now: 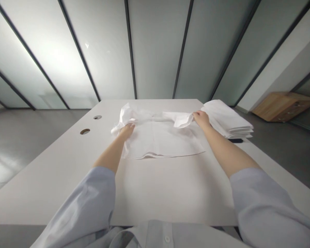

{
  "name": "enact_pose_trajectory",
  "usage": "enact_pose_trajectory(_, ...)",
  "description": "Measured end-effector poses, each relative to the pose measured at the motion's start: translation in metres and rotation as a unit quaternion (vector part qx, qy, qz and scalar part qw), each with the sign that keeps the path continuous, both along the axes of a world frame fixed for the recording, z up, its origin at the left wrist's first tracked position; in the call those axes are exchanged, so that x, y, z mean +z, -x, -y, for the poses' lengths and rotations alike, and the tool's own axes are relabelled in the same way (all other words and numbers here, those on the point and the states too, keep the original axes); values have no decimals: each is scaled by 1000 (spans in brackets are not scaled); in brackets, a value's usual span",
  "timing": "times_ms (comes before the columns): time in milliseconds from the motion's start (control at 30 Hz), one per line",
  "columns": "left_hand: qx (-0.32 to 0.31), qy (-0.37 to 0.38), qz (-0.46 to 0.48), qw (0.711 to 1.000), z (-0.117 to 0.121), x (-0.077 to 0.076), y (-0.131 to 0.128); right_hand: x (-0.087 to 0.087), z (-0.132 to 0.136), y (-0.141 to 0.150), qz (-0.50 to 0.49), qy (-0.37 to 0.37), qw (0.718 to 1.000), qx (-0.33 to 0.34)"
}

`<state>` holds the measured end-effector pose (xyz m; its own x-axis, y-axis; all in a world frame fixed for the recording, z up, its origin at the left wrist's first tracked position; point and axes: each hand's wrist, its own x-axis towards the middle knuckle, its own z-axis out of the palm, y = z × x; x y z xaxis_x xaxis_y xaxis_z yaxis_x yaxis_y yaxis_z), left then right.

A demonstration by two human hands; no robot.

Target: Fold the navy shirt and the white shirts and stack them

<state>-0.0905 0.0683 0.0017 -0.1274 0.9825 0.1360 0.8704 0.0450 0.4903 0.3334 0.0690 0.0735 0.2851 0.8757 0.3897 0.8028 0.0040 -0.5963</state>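
A thin white cloth (pixel 162 139) lies in the middle of the table, its near edge fairly straight and its layers slightly parted there. Its far part is lifted and crumpled; whether it is a garment or a plain sheet I cannot make out. My right hand (pixel 202 119) pinches a raised fold at the far right of the cloth. At the left side, my left hand (pixel 127 131) is closed on the cloth, with a bunched, shiny part standing up just beyond it. The left fingertips are partly hidden in the cloth.
A stack of folded white cloths (pixel 226 119) stands at the table's right edge, with a dark flat object (pixel 235 141) beneath. Two round holes pierce the white table (pixel 170 193) at the left. Frosted glass panels (pixel 157 51) rise behind; a wooden cabinet (pixel 281 105) stands far right.
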Motion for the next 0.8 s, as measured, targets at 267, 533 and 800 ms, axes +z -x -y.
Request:
enact_pose_trajectory(267,49,51,-158,985,22,5,-42,5,-4,7,152,-126,980,15)
enact_pose_trajectory(533,-116,-75,-201,970,35,5,-46,-63,5,104,275,166,914,248)
enact_pose_trajectory(800,-111,16,-241,964,28,9,-46,-66,23,110,309,145,917,204)
